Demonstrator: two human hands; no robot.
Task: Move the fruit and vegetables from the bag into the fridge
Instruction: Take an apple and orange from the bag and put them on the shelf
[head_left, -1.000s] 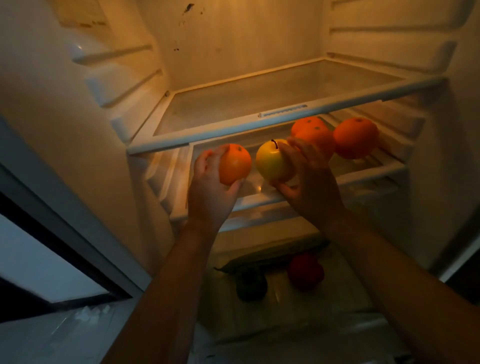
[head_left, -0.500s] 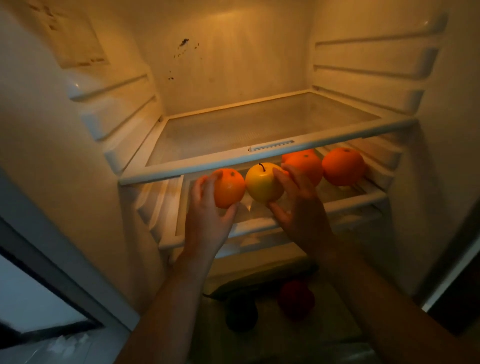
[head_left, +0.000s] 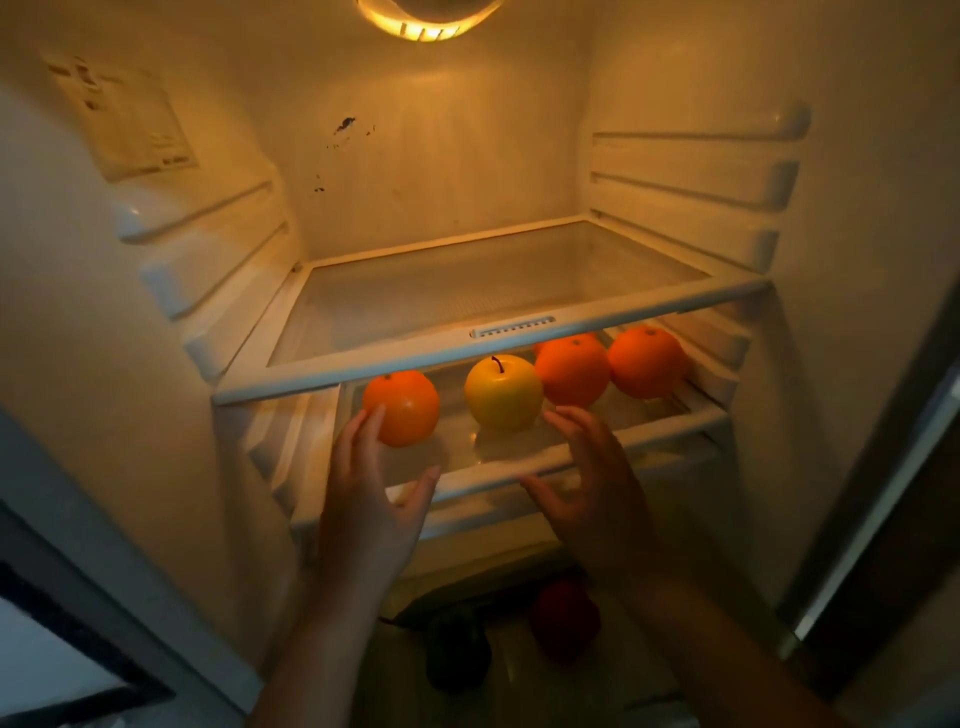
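Note:
Inside the open fridge, an orange (head_left: 402, 408) and a yellow apple (head_left: 503, 399) rest on the lower glass shelf (head_left: 524, 462). Two more oranges (head_left: 571, 370) (head_left: 645, 361) sit to their right, with a third partly hidden behind. My left hand (head_left: 371, 491) hovers open just in front of the left orange, fingertips close to it. Just below and right of the apple, my right hand (head_left: 589, 491) is spread open and holds nothing. The bag is out of view.
A bare upper glass shelf (head_left: 488, 358) juts out above the fruit. Further down in the dark lie a red fruit (head_left: 563, 621), a dark green vegetable (head_left: 457, 660) and a long dim item. The fridge lamp (head_left: 428, 21) glows at the top.
Both hands have let go: the orange and the apple now sit on the shelf and the hands have drawn back, fingers spread. The camera has tilted upward.

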